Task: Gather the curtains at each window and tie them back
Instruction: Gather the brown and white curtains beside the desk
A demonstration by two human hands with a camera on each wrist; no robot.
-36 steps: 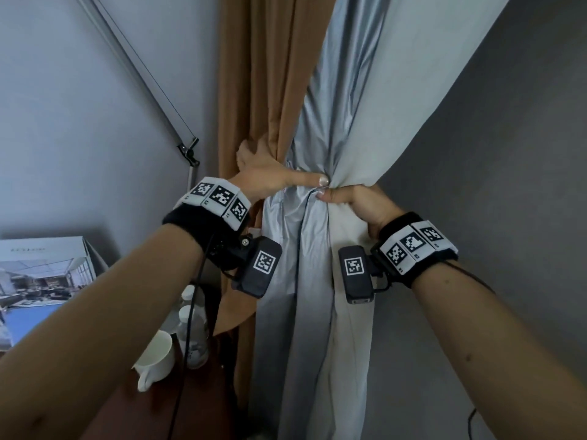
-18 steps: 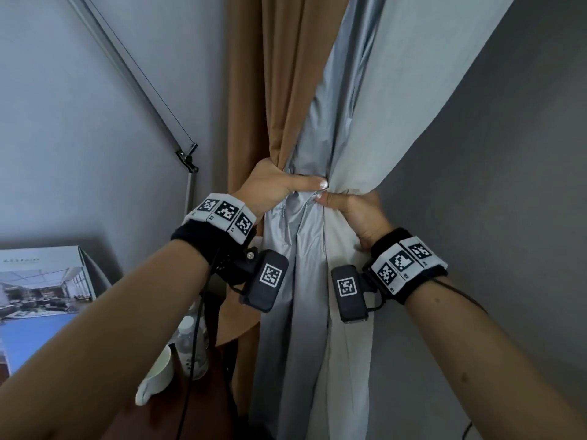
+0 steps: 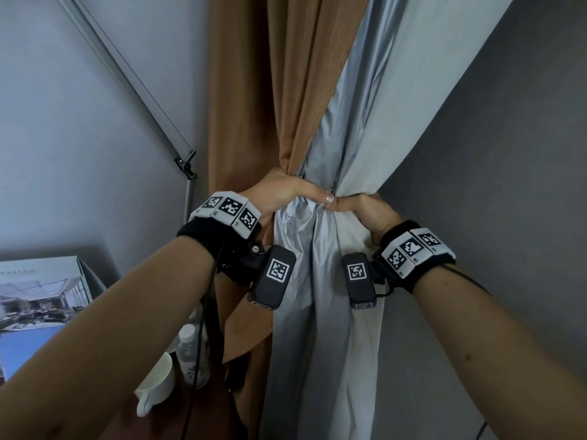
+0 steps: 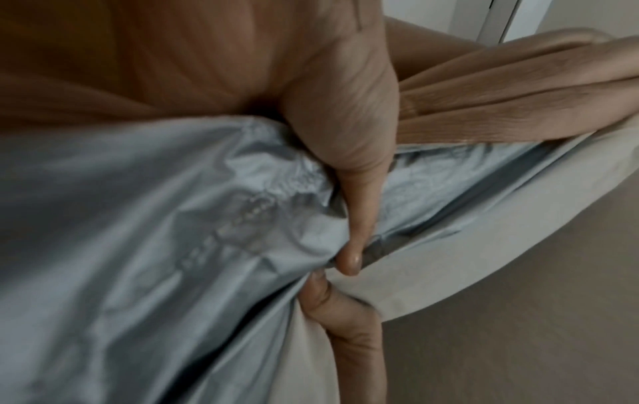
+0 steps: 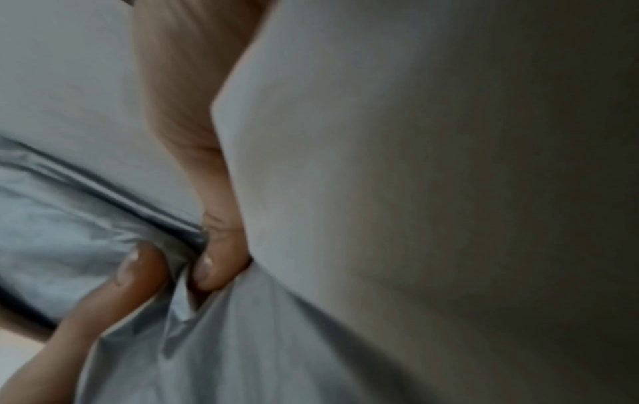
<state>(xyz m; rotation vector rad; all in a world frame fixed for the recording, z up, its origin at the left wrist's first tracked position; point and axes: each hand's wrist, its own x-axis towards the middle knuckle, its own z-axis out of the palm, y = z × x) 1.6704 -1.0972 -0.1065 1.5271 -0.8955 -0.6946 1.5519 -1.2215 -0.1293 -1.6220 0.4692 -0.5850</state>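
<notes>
Left hand point(image 3: 279, 193) is wrapping around the gathered curtain bundle from the left, thumb lying across the front of the silvery lining; fingers are going behind the fabric and are hidden. Right hand point(image 3: 365, 211) is grasping the same bundle from the right at the same height, thumb across the front. The two thumb tips are meeting, touching or nearly so, at the middle of the bundle. In the left wrist view the left thumb point(image 4: 356, 227) is pressing into the crumpled lining, with the right thumb just below it.

The curtains are cinching to a narrow waist between the hands: brown curtain point(image 3: 263, 106) on the left side, grey curtain point(image 3: 413, 77) with its shiny silver lining point(image 3: 295, 312) on the right and front. Fabric is fanning out above and hanging loose below the grip. No tie-back is showing in any view.

Both wrists are wearing black bands with marker tags and small cameras.

At lower left, a white cup point(image 3: 157, 381) and a clear plastic bottle point(image 3: 190, 354) are standing near each other on a dark wooden surface point(image 3: 143, 427). A printed board point(image 3: 41, 312) is leaning against the grey wall point(image 3: 79, 154). A thin metal rod point(image 3: 127, 84) is running diagonally across that wall.
</notes>
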